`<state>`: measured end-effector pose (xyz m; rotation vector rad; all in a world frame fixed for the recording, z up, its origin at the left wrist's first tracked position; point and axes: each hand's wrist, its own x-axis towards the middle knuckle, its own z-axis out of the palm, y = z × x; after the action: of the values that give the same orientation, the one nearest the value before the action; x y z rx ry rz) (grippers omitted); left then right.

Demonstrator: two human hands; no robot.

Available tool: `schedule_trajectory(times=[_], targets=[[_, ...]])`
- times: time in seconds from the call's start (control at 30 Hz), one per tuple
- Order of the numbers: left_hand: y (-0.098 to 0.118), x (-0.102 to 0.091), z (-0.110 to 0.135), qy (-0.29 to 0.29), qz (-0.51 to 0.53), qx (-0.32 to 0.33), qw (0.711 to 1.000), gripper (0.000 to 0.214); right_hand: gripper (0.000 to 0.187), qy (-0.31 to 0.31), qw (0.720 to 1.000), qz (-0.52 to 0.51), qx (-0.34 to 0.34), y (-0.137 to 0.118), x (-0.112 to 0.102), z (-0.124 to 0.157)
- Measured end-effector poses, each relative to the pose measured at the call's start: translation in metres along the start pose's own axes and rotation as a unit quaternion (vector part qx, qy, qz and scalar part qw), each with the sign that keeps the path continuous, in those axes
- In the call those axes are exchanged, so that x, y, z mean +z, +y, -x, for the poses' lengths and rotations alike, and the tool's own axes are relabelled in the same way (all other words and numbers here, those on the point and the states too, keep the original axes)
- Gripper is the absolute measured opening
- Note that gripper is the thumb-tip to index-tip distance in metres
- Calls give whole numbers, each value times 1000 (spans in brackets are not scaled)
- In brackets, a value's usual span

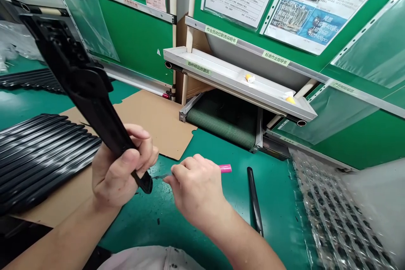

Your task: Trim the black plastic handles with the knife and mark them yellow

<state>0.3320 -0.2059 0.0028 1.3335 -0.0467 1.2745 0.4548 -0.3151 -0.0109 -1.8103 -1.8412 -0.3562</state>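
My left hand [122,168] is closed around a long black plastic part [107,120], tilted so its wide, recessed end points up and left. The narrow lower end pokes out below my fingers. Pinched in my right hand [198,190] is a trimming knife with a pink handle [225,168]; its thin blade [160,176] touches or nearly touches the part's narrow end. My fingers hide most of the handle. To the right, a slim black strip-shaped part [255,200] lies on the green table [221,223].
Rows of similar black parts [41,156] lie at left on brown cardboard [152,114]. Beyond the table stands a small conveyor [224,122] under a white shelf [221,71] holding yellow-and-white bits. A clear plastic tray [341,211] sits at right. Small black scraps dot the table.
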Motion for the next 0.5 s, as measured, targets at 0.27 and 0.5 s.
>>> schedule_trajectory(times=[0.27,0.5], targets=[[5,-10,-11,89,39,-78,992,17,25,29,961,-206,182,30,44,50],[-17,-21,-5,234,-33,-311,921,23,37,70,975,24,210,33,128,160]])
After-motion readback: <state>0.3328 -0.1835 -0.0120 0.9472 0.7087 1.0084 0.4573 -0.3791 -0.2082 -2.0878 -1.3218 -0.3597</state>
